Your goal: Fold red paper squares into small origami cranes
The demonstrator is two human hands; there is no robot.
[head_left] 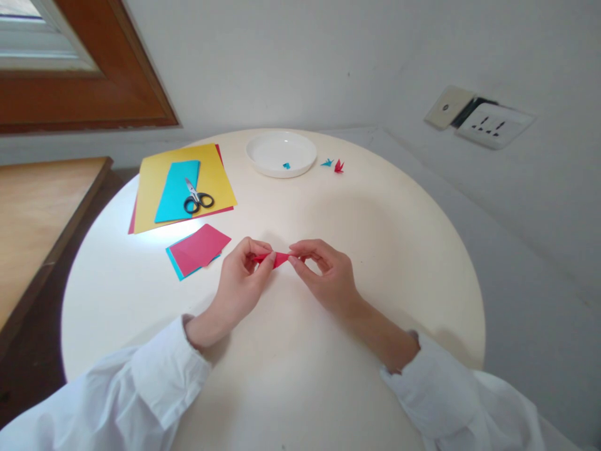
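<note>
A small folded piece of red paper [280, 259] is held over the middle of the round table. My left hand [243, 270] pinches its left part between thumb and fingers. At its right tip, my right hand [328, 270] has thumb and fingertips closed on it. Part of the paper is hidden behind the left thumb. To the left of my hands lie a pink-red paper piece [200, 248] and, beneath it, a blue one [176, 268]. Toward the back sit a tiny blue paper crane [327, 163] and a red one [339, 166].
A white dish [282, 147] with a small blue paper piece [286, 166] stands at the back of the white table [399, 250]. Black-handled scissors [198, 199] lie on blue paper [174, 188] over larger yellow paper [218, 178]. A wall socket [493, 125] is at the right.
</note>
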